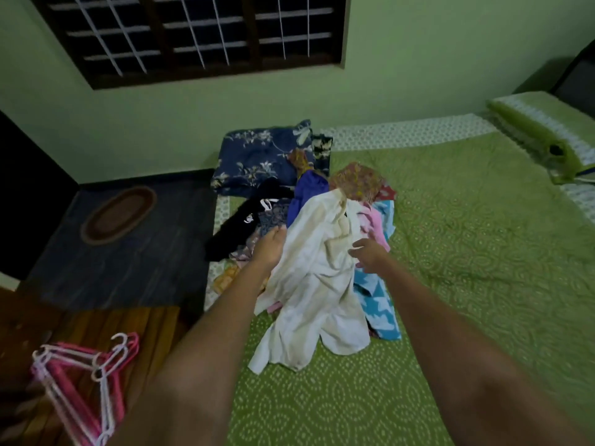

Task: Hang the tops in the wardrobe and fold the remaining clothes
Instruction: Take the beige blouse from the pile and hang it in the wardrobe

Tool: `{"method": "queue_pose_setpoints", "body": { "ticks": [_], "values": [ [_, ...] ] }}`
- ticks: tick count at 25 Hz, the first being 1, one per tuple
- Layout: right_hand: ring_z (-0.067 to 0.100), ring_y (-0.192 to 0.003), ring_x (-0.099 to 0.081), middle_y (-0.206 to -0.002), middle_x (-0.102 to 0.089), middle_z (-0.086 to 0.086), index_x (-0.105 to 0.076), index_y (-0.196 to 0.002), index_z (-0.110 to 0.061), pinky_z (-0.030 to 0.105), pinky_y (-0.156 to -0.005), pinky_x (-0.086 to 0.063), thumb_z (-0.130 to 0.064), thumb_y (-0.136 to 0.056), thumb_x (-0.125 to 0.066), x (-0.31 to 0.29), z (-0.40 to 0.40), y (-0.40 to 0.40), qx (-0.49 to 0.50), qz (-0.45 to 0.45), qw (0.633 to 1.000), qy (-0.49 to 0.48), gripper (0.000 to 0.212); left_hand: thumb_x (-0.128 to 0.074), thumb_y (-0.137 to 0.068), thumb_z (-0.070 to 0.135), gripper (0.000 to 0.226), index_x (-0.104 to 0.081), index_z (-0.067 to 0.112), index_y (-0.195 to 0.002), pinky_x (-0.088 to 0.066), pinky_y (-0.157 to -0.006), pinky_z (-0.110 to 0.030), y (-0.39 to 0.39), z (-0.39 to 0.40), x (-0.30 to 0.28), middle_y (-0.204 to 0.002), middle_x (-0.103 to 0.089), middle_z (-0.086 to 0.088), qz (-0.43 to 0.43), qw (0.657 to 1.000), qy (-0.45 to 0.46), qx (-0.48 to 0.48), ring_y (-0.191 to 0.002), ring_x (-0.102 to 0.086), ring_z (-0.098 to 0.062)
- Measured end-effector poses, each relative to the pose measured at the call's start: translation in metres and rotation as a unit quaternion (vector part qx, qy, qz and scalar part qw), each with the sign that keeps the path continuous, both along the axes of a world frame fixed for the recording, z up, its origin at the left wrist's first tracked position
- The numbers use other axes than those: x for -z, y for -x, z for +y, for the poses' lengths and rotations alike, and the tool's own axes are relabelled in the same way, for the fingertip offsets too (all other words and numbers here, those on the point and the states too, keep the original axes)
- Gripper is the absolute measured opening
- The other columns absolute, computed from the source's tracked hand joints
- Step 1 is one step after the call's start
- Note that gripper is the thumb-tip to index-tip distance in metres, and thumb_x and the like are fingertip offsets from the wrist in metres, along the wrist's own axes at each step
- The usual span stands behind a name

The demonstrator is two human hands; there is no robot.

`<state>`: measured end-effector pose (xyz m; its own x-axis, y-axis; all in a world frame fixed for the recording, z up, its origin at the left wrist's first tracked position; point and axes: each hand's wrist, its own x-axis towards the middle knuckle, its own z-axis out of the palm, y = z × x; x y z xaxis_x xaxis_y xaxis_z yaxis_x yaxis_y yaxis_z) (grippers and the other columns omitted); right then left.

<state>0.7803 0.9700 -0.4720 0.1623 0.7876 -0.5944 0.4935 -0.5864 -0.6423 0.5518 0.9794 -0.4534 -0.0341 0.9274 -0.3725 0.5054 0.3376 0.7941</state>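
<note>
Bed (450,252), clothes pile (322,252) partly overlapped

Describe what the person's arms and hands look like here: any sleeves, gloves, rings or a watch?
Both forearms are bare right down to the bottom edge of the view, so no sleeves show. The left hand and the right hand wear no gloves, and no watch or bracelet appears on either wrist. The picture is too blurred to tell whether any finger carries a ring.
</note>
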Motion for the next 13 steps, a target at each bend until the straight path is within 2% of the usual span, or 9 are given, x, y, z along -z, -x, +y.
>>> {"method": "queue_pose_setpoints", "body": {
  "ticks": [2, 3, 4, 5, 6, 8, 10, 11, 13],
  "values": [
    [0.010, -0.063, -0.048, -0.070, -0.046, -0.004, -0.049, -0.126, -0.008, 0.013, -0.054, -0.038, -0.016, -0.091, -0.060, 0.045, 0.013, 0.000, -0.043, -0.060, 0.997, 0.004, 0.037, -0.032, -0.102, 0.043, 0.053, -0.036, 0.016, -0.146, -0.028, -0.113, -0.035, -0.007, 0.015, 0.052, -0.152, -0.033, -0.007, 0.010, 0.999, 0.044, 0.026, -0.138, -0.033, -0.025],
    [0.016, -0.074, -0.053, -0.076, -0.049, -0.001, -0.044, -0.135, -0.011, 0.016, -0.060, -0.041, -0.015, -0.091, -0.060, 0.063, 0.021, 0.000, -0.068, -0.088, 0.994, 0.003, 0.047, -0.033, -0.101, 0.044, 0.054, -0.032, 0.018, -0.148, -0.027, -0.113, -0.034, -0.011, 0.022, 0.074, -0.154, -0.029, -0.006, 0.019, 0.997, 0.062, 0.041, -0.139, -0.030, -0.026],
    [0.025, -0.092, -0.056, -0.092, -0.053, 0.005, -0.038, -0.141, -0.016, 0.022, -0.072, -0.044, -0.014, -0.090, -0.060, 0.080, 0.030, 0.001, -0.091, -0.113, 0.989, -0.003, 0.056, -0.034, -0.101, 0.043, 0.054, -0.029, 0.018, -0.149, -0.026, -0.113, -0.033, -0.015, 0.029, 0.095, -0.155, -0.026, -0.006, 0.038, 0.994, 0.080, 0.057, -0.140, -0.028, -0.026],
    [0.031, -0.109, -0.052, -0.118, -0.048, 0.013, -0.032, -0.145, -0.020, 0.029, -0.084, -0.044, -0.013, -0.089, -0.060, 0.095, 0.041, 0.002, -0.115, -0.143, 0.983, -0.019, 0.063, -0.035, -0.101, 0.043, 0.055, -0.026, 0.019, -0.150, -0.026, -0.112, -0.032, -0.018, 0.035, 0.114, -0.156, -0.024, -0.008, 0.061, 0.991, 0.091, 0.074, -0.141, -0.027, -0.027],
    [0.035, -0.117, -0.048, -0.140, -0.031, 0.016, -0.028, -0.147, -0.024, 0.033, -0.089, -0.043, -0.012, -0.088, -0.061, 0.108, 0.051, 0.002, -0.141, -0.176, 0.973, -0.040, 0.068, -0.036, -0.101, 0.043, 0.057, -0.024, 0.019, -0.151, -0.026, -0.111, -0.031, -0.021, 0.040, 0.131, -0.156, -0.024, -0.008, 0.076, 0.988, 0.096, 0.090, -0.141, -0.027, -0.027],
    [0.036, -0.113, -0.051, -0.154, -0.004, 0.010, -0.023, -0.148, -0.028, 0.039, -0.088, -0.047, -0.014, -0.087, -0.061, 0.128, 0.075, 0.004, -0.181, -0.228, 0.954, -0.078, 0.073, -0.040, -0.100, 0.040, 0.059, -0.021, 0.020, -0.152, -0.025, -0.110, -0.030, -0.029, 0.050, 0.156, -0.157, -0.022, -0.007, 0.066, 0.986, 0.108, 0.108, -0.141, -0.027, -0.026],
    [0.031, -0.104, -0.052, -0.156, -0.002, 0.005, -0.030, -0.145, -0.024, 0.041, -0.086, -0.048, -0.022, -0.089, -0.060, 0.145, 0.095, 0.005, -0.185, -0.239, 0.950, -0.083, 0.064, -0.044, -0.100, 0.037, 0.060, -0.020, 0.019, -0.152, -0.027, -0.112, -0.033, -0.036, 0.058, 0.176, -0.156, -0.024, -0.007, 0.047, 0.985, 0.115, 0.117, -0.141, -0.028, -0.026],
    [0.030, -0.101, -0.053, -0.153, -0.010, 0.005, -0.041, -0.136, -0.017, 0.040, -0.085, -0.047, -0.024, -0.089, -0.061, 0.152, 0.102, 0.005, -0.192, -0.235, 0.950, -0.078, 0.052, -0.045, -0.099, 0.035, 0.060, -0.021, 0.018, -0.152, -0.029, -0.112, -0.034, -0.038, 0.060, 0.182, -0.155, -0.027, -0.007, 0.037, 0.985, 0.122, 0.119, -0.140, -0.030, -0.026],
    [0.029, -0.092, -0.054, -0.127, -0.036, 0.008, -0.056, -0.096, -0.009, 0.033, -0.077, -0.043, -0.023, -0.088, -0.064, 0.157, 0.111, 0.007, -0.225, -0.226, 0.945, -0.072, 0.019, -0.048, -0.099, 0.031, 0.059, -0.023, 0.017, -0.151, -0.033, -0.110, -0.037, -0.039, 0.062, 0.188, -0.150, -0.037, -0.008, 0.030, 0.983, 0.126, 0.130, -0.136, -0.036, -0.026]
  ]
}}
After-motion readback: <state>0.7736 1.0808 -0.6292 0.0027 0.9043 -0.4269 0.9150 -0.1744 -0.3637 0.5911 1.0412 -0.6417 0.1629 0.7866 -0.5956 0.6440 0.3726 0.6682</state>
